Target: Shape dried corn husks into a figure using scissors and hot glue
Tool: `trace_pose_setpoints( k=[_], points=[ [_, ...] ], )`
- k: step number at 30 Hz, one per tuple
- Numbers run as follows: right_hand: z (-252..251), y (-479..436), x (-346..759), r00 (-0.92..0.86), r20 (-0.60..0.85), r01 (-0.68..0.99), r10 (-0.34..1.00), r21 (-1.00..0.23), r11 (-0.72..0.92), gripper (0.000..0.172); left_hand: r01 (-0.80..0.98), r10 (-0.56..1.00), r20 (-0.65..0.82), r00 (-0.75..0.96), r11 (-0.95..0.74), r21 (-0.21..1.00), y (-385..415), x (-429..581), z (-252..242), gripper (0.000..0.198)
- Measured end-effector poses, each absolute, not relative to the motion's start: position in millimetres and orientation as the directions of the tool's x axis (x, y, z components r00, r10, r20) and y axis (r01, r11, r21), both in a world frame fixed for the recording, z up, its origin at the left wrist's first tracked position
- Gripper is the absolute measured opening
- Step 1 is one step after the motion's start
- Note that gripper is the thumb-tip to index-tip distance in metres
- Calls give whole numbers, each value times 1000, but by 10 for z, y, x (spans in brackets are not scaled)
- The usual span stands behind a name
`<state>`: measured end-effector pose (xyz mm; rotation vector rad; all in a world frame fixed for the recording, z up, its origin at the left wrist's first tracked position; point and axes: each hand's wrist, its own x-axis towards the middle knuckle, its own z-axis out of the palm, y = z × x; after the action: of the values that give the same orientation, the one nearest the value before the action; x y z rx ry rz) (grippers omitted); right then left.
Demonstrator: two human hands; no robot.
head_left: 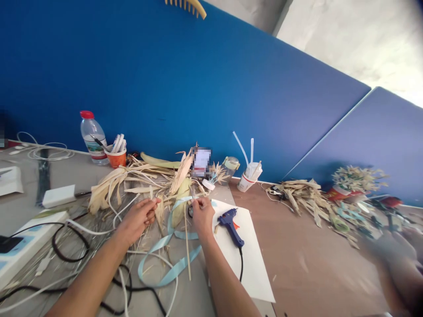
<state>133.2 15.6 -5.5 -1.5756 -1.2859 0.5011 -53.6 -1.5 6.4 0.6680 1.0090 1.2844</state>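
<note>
My left hand (139, 219) rests curled on a pile of dried corn husks (145, 180), its fingertips pinching a thin husk strip. My right hand (202, 215) is closed in a pinch on the light blue ribbon (172, 264), which loops over the table toward me. A thin wooden stick (187, 246) lies between my hands. A blue hot glue gun (231, 224) lies on a white sheet (251, 255) just right of my right hand.
A water bottle (92, 136), an orange cup of pens (116, 154) and a paper cup with glue sticks (249, 176) stand along the blue partition. Cables (66, 251) and a power strip (23, 246) lie left. More husks (304, 193) and another person's blurred arm (396, 264) are right.
</note>
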Motion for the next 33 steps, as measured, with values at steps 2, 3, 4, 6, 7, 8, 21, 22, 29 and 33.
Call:
trace_pose_setpoints(
  k=[2, 3, 4, 6, 7, 8, 21, 22, 29, 33],
  points=[
    [-78, 170, 1317, 347, 284, 506, 894, -859, 77, 11, -461, 971, -236, -21, 201, 865, -17, -531, 68, 18],
    [-86, 176, 1308, 340, 296, 513, 893, -854, 87, 11, -464, 971, -240, -18, 204, 862, -17, -529, 70, 18],
    [-91, 178, 1300, 330, 304, 515, 894, -851, 100, 13, -467, 970, -244, -15, 209, 859, -16, -528, 72, 19],
    [-91, 175, 1284, 298, 308, 502, 903, -856, 126, 22, -472, 968, -250, -10, 216, 855, -13, -529, 71, 21],
    [-85, 169, 1276, 283, 308, 493, 908, -859, 138, 25, -473, 968, -249, -8, 216, 854, -11, -531, 67, 23],
    [-78, 160, 1269, 270, 312, 490, 911, -859, 149, 28, -474, 969, -246, -8, 213, 854, -9, -533, 62, 23],
    [-52, 154, 1334, 249, 275, 509, 929, -853, 116, 37, -485, 971, -238, 10, 213, 848, -8, -544, 17, 26],
    [-41, 149, 1326, 237, 276, 499, 931, -857, 127, 34, -485, 971, -240, 11, 215, 848, -4, -545, 0, 28],
    [83, 143, 1270, 207, 266, 407, 942, -899, 164, 20, -499, 972, -231, 39, 219, 839, 3, -529, -39, 32],
    [236, 244, 1344, 193, 296, 476, 936, -862, 174, 32, -508, 970, -239, 47, 229, 831, -9, -515, -14, 34]
  ],
)
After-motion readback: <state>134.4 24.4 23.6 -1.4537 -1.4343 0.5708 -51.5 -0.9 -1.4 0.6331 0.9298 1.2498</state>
